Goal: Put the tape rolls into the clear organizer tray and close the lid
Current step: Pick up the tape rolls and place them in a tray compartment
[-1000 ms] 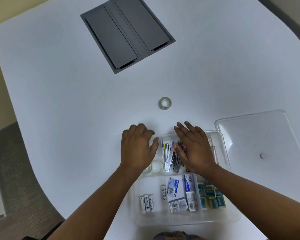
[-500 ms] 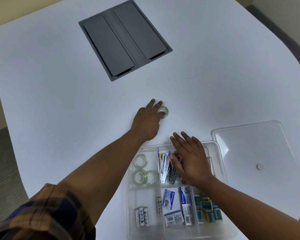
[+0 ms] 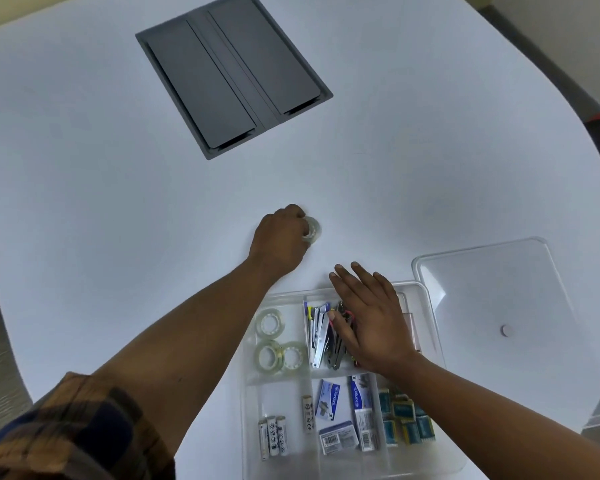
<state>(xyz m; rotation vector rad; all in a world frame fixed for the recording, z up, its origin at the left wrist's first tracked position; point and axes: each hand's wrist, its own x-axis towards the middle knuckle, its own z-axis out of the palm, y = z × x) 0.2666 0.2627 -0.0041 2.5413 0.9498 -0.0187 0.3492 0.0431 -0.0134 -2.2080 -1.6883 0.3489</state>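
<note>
The left hand (image 3: 280, 237) curls its fingers around the last loose tape roll (image 3: 311, 231), which lies beyond the clear organizer tray (image 3: 430, 317); its tape compartment, holding 3 rolls, lies straight back toward the person. The right hand (image 3: 368, 320) rests flat and unclenched on the tray.

The worktop (image 3: 118, 168) is white and smooth, with a rounded edge on the right and on the left. A dark grey panel (image 3: 232, 74) with two flaps is set into it at the far side. Beyond the edges — grey floor (image 3: 0, 358) at left, a beige wall (image 3: 568, 15) at top right.
</note>
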